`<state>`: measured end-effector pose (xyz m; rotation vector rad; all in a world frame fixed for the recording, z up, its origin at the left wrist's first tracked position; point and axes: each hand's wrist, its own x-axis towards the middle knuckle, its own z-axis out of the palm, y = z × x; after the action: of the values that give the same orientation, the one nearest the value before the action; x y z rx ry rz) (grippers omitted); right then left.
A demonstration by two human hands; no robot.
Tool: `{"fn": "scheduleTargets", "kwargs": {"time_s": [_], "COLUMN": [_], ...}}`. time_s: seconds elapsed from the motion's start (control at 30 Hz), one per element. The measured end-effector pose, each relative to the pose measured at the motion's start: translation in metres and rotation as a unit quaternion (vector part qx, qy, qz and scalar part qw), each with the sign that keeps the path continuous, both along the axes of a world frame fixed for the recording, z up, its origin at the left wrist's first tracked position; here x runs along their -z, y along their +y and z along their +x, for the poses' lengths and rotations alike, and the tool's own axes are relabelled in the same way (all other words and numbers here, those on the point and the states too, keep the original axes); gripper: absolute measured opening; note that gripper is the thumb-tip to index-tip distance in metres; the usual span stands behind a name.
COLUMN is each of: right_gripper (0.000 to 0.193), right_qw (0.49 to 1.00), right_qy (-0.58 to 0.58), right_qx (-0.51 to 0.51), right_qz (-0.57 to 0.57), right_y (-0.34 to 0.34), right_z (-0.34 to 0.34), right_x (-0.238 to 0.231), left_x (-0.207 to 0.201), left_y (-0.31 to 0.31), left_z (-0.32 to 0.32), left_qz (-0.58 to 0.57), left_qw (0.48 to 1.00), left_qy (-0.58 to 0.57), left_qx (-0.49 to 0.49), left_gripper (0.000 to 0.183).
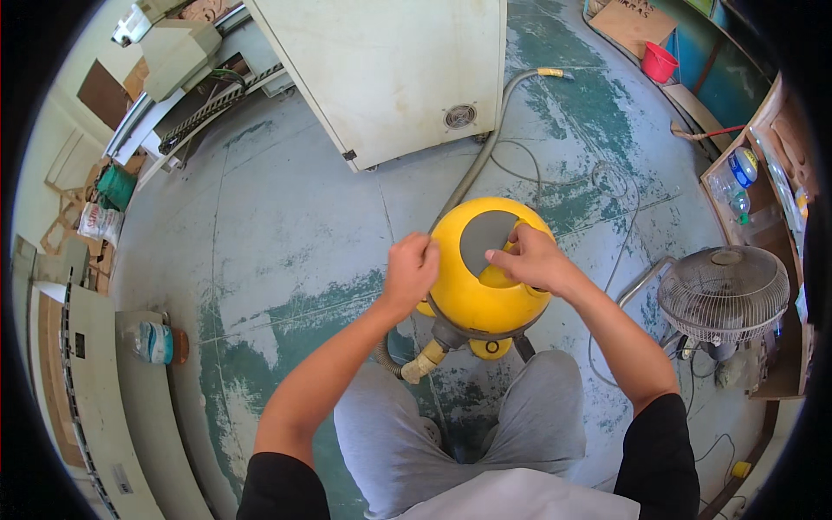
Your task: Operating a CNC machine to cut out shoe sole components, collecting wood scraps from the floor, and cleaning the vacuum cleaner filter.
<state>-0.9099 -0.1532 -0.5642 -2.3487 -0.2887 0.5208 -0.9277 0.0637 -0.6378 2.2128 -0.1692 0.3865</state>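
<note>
A round yellow vacuum cleaner (498,305) with a grey disc on its top stands on the floor just in front of my knees. My left hand (411,270) is closed at the left edge of its yellow lid; what its curled fingers hold, if anything, is hidden. On the upper right of the lid, my right hand (530,258) grips the yellow handle, thumb over the grey disc. A ribbed grey hose (472,169) runs behind the vacuum cleaner, and its tan end piece (423,361) joins the body at the lower left.
A large pale cabinet (399,74) stands ahead. To the right are a wire-caged fan (724,295) and shelves with plastic bottles (742,166). A thin cable (635,217) loops over the worn floor. A red bucket (659,62) sits far right; a pale machine (186,56) stands far left.
</note>
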Motion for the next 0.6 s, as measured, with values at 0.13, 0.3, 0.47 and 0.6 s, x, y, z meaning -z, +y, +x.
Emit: {"fn": "scheduleTargets", "kwargs": {"time_s": [0.13,0.3,0.47,0.6], "right_gripper": [0.046,0.037,0.037,0.040], "right_qw": [0.851,0.757,0.758,0.792], "right_qy": [0.227,0.252,0.256,0.215], "right_qx": [0.218,0.262,0.276,0.260], "right_qz": [0.420,0.543,0.533,0.509], "right_y": [0.000,0.016,0.017,0.017], "right_z": [-0.006,-0.007,-0.003,-0.005], "right_x": [0.044,0.035,0.024,0.014], "left_x": [0.055,0.161,0.173,0.173], "left_y": [0.061,0.095,0.075,0.073], "left_z": [-0.024,-0.088,-0.110,-0.128], "left_qz": [0.180,0.131,0.161,0.104], "left_qw": [0.916,0.841,0.822,0.864], "left_qy": [0.339,0.419,0.424,0.402], "left_qx": [0.118,0.315,0.344,0.285], "left_gripper": [0.024,0.054,0.053,0.047]}}
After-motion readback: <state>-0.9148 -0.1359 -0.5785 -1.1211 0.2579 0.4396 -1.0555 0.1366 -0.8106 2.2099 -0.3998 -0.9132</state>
